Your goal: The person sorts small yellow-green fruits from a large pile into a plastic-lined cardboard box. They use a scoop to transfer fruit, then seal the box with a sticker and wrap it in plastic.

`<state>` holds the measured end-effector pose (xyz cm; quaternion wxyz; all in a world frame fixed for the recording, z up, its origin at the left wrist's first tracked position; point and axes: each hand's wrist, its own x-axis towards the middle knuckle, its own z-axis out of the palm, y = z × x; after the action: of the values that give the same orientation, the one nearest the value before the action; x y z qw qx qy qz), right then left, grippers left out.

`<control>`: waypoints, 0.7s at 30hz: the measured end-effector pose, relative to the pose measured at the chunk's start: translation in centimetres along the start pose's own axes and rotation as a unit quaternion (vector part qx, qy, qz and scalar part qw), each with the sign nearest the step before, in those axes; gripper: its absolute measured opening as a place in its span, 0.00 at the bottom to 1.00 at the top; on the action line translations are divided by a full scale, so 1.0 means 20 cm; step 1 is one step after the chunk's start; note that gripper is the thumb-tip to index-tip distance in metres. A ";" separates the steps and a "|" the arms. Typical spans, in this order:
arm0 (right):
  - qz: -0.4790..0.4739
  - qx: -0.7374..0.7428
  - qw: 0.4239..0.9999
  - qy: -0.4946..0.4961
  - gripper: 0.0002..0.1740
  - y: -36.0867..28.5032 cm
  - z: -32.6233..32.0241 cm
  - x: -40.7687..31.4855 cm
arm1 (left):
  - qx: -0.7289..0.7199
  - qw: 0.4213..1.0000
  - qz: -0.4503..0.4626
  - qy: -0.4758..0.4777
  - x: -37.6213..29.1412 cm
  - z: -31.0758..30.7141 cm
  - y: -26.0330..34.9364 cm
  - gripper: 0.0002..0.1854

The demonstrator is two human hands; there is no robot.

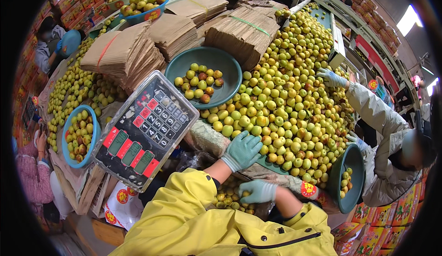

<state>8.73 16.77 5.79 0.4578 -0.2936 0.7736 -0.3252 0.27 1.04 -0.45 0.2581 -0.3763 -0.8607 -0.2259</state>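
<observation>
My left hand (242,151), in a pale green knit glove, rests on the near edge of a large heap of yellow-green jujube fruit (286,97), fingers spread over a few of them. Below it, my right hand (257,191), gloved alike and slightly blurred, is curled around a jujube (246,193). It hovers over more jujubes (228,198) lying lower down beside a clear plastic bag, close to my body. A padded cloth rim (267,173) runs between the two hands. A teal plastic basin (207,57) with some jujubes stands beyond my left hand.
A digital price scale (145,131) stands at left, near bundled brown cardboard sheets (241,31). A light blue basin (81,136) of fruit lies farther left. At right, a co-worker in striped gloves (333,78) reaches into the heap beside a dark green basin (348,178). Other people work at left.
</observation>
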 end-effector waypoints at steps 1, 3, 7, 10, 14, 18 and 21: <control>0.066 -0.050 0.997 0.007 0.19 0.10 0.14 0.06 | -0.007 1.000 -0.003 -0.001 0.01 0.00 0.00 0.21; 0.172 -0.143 0.974 0.023 0.22 0.13 0.28 0.13 | -0.013 1.000 -0.018 -0.008 0.00 -0.01 -0.01 0.20; 0.162 -0.200 0.966 0.039 0.22 0.11 0.27 0.09 | 0.010 1.000 -0.012 -0.025 0.00 0.00 0.00 0.22; -0.025 -0.075 0.987 0.142 0.15 -0.01 -0.04 0.00 | 0.017 0.999 -0.022 -0.025 -0.02 0.01 0.00 0.22; -0.092 -0.112 0.868 0.475 0.04 -0.19 -0.53 0.17 | -0.005 0.992 -0.061 -0.110 -0.03 0.02 -0.01 0.23; 0.019 -0.395 0.811 0.432 0.21 -0.11 -0.79 0.53 | 0.010 0.994 -0.031 -0.105 0.00 0.00 0.00 0.24; 0.108 -0.428 0.822 0.360 0.23 -0.09 -0.91 0.64 | 0.001 0.997 -0.019 -0.077 0.01 -0.01 -0.01 0.23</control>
<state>-12.64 10.30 7.29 0.0068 -0.2365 0.9716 0.0077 0.07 0.90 -0.15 0.1873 -0.3762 -0.8850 -0.2005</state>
